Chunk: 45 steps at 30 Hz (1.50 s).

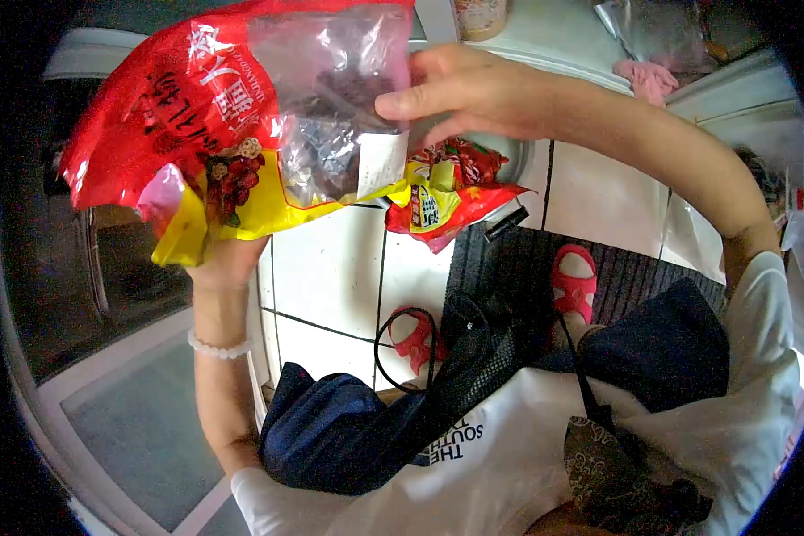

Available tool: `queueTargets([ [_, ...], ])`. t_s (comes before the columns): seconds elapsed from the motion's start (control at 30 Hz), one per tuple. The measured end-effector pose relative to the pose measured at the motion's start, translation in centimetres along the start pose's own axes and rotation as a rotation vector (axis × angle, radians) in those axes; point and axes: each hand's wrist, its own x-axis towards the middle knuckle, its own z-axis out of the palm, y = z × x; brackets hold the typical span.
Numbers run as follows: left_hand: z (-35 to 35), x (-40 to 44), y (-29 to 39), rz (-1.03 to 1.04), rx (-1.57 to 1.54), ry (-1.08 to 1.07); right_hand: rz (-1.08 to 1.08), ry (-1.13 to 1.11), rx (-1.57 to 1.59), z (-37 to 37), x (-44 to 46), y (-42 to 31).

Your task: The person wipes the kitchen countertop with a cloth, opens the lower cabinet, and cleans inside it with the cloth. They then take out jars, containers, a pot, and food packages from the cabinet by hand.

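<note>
A large red and yellow plastic food bag (pixel 183 116) with a clear window is held up in front of me. Printed white characters, black handwriting and pictured red fruit cover its red side. Dark contents (pixel 317 156) show through the window, too blurred to name. My left hand (pixel 237 259) supports the bag from below and behind, its fingers hidden by the plastic. At the bag's right edge, my right hand (pixel 438 94) has its thumb over the front and its fingers partly behind. Below that hand is a smaller red and yellow packet (pixel 442 196); whether the hand touches it, I cannot tell.
White floor tiles (pixel 326 268) and a dark ribbed mat (pixel 500 268) lie below, with my red sandals (pixel 576 281) on them. A tub (pixel 481 16) and a pink cloth (pixel 648 80) sit on the pale surface above. A dark glossy cabinet front (pixel 80 259) stands left.
</note>
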Motion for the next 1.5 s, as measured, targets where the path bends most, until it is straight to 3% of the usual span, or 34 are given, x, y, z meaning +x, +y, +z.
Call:
queueTargets([
  [0.07,-0.6,-0.2,0.4,0.019,0.079,0.066,-0.168,-0.038,0.111,0.4,-0.3,-0.2],
  [0.13,-0.2,-0.4,1.0,-0.016,-0.01,0.027,-0.173,0.016,0.087,0.5,-0.7,-0.6],
  [0.2,0.1,-0.9,1.1,-0.007,0.102,0.041,-0.315,0.08,-0.137,0.3,-0.9,-0.7],
  [0.23,-0.5,-1.1,1.4,0.01,0.198,0.119,-0.441,0.214,-0.211,0.7,-0.4,-0.4],
  [0.33,-1.1,-1.3,2.1,-0.003,0.139,0.221,-0.463,0.23,-0.251,1.0,-1.0,-0.8],
  [0.37,-1.1,-1.1,2.2,-0.042,-0.098,0.318,-0.259,0.189,-0.296,1.2,-2.1,-2.1],
  [0.4,-1.2,-0.9,2.3,-0.081,-0.337,0.414,-0.259,0.189,-0.3,1.2,-2.1,-2.1],
  [0.63,-1.2,0.0,2.0,-0.1,-0.169,0.482,-0.35,0.169,-0.202,0.7,-2.0,-1.6],
  [0.9,-0.2,-0.8,1.2,-0.077,-0.136,0.354,-0.402,0.299,-0.231,-0.1,-1.0,0.0],
  [1.1,0.4,-0.6,1.1,-0.041,-0.12,0.228,-0.323,0.244,-0.081,0.2,-1.4,-0.5],
  [1.2,1.3,-0.8,0.6,0.008,-0.04,0.304,-0.268,0.235,-0.144,0.0,-1.3,-0.2],
  [1.3,-0.2,-1.0,1.0,-0.049,-0.021,0.213,-0.336,0.194,-0.081,-0.5,-0.8,0.2],
  [1.37,0.6,-0.8,0.5,-0.068,0.005,0.22,-0.194,0.125,-0.044,-0.8,-0.8,0.1],
  [1.5,0.3,-0.8,0.4,-0.101,-0.024,0.199,-0.222,0.123,0.021,-1.3,-0.1,1.2],
])
